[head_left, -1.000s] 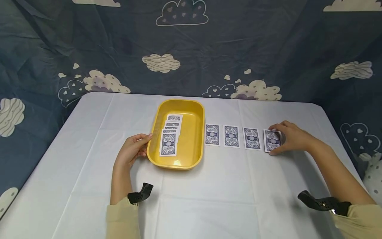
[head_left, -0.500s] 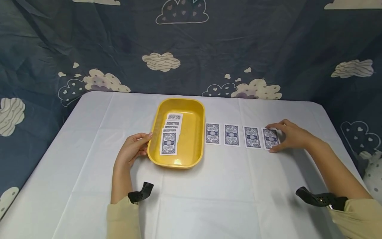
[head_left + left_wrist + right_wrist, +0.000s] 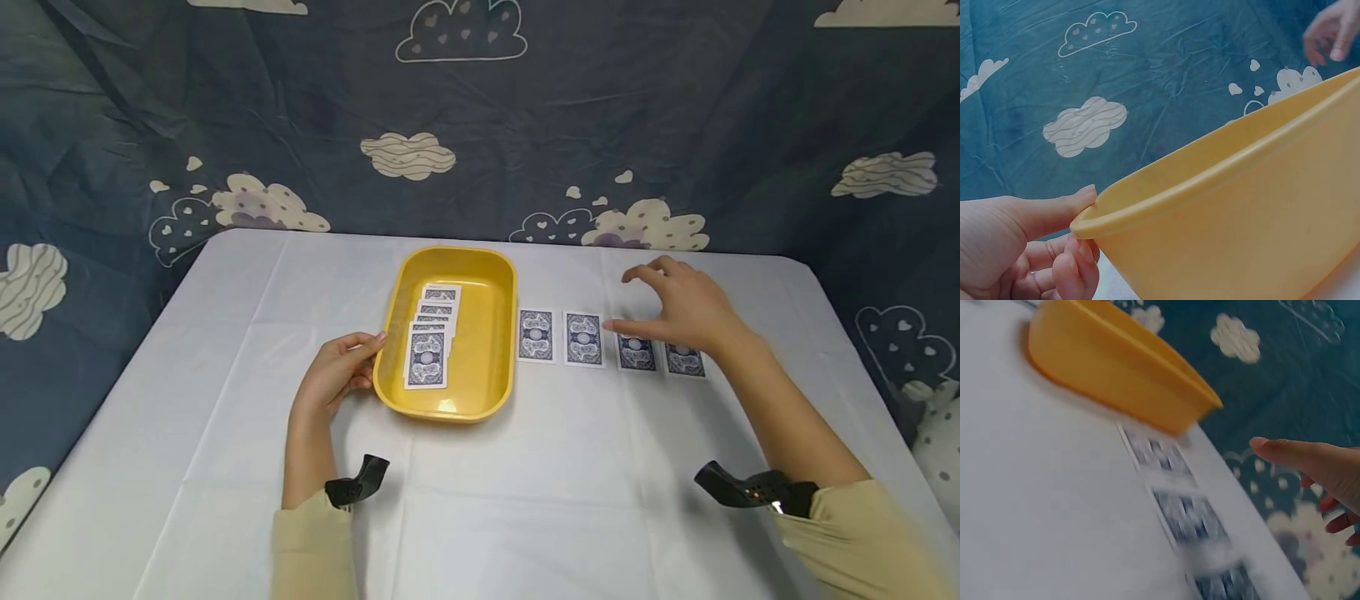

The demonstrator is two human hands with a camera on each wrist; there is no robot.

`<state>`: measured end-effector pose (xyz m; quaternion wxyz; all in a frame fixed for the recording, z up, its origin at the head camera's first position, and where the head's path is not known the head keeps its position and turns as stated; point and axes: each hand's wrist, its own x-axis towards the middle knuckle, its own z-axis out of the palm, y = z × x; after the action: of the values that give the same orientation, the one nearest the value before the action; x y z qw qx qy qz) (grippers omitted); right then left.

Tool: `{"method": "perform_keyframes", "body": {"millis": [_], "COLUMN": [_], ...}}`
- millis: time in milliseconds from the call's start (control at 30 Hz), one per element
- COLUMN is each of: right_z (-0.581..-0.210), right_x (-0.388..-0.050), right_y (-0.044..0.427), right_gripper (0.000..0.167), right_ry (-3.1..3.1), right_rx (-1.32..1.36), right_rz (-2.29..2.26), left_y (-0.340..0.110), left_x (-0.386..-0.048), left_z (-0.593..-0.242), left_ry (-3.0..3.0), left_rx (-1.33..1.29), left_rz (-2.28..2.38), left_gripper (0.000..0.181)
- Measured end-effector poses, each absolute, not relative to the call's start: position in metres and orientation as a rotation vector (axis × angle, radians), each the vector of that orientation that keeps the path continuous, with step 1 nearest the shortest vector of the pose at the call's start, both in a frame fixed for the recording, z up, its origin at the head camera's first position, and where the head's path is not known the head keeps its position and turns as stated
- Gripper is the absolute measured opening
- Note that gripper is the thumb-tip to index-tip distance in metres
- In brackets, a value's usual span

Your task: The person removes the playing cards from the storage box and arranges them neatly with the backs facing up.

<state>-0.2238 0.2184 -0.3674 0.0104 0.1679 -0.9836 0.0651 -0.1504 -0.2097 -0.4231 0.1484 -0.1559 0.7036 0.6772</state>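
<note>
A group of overlapping cards (image 3: 426,360) lies in the left half of the yellow tray (image 3: 480,350), patterned blue-and-white backs up, stepping down from its far part toward its near end. Four more cards lie in a row just to the right of the tray, backs up as well: the first card (image 3: 536,336) right beside its wall, then the second card (image 3: 583,339), the third card (image 3: 637,353) and, farthest from it, the fourth card (image 3: 684,361).

The left hand (image 3: 336,375) pinches the tray's left rim, thumb on top and curled fingers below. The right hand (image 3: 682,304), well to the right of the tray, is spread wide with thumb and fingers apart and has hold of nothing; it hangs over the third and fourth cards, hiding their upper parts from the head camera.

Under the tray is the tabletop (image 3: 517,492), covered in white cloth. Black straps (image 3: 358,482) and beige sleeves (image 3: 313,550) show nearer than the tray; beyond it hangs a dark blue backdrop (image 3: 600,108) printed with pale clouds.
</note>
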Motion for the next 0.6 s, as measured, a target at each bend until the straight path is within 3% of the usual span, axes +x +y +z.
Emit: {"method": "perform_keyframes", "body": {"millis": [300,600], "right_z": [-0.349,-0.371], "right_x": [-0.225,-0.217], "right_y": [0.12,0.045], "right_gripper": [0.07,0.073], "right_ry": [-2.915,-2.92], "right_rx": [0.705,0.993], "right_rz": [0.265,0.282], "left_y": [-0.211,-0.21], "left_x": [-0.15,-0.153], "left_z": [-0.424,-0.425], "left_ry": [2.031,2.023], "left_rx": [-0.465,-0.458], "left_rz": [1.94,1.945], "left_gripper": [0.039,0.035]}}
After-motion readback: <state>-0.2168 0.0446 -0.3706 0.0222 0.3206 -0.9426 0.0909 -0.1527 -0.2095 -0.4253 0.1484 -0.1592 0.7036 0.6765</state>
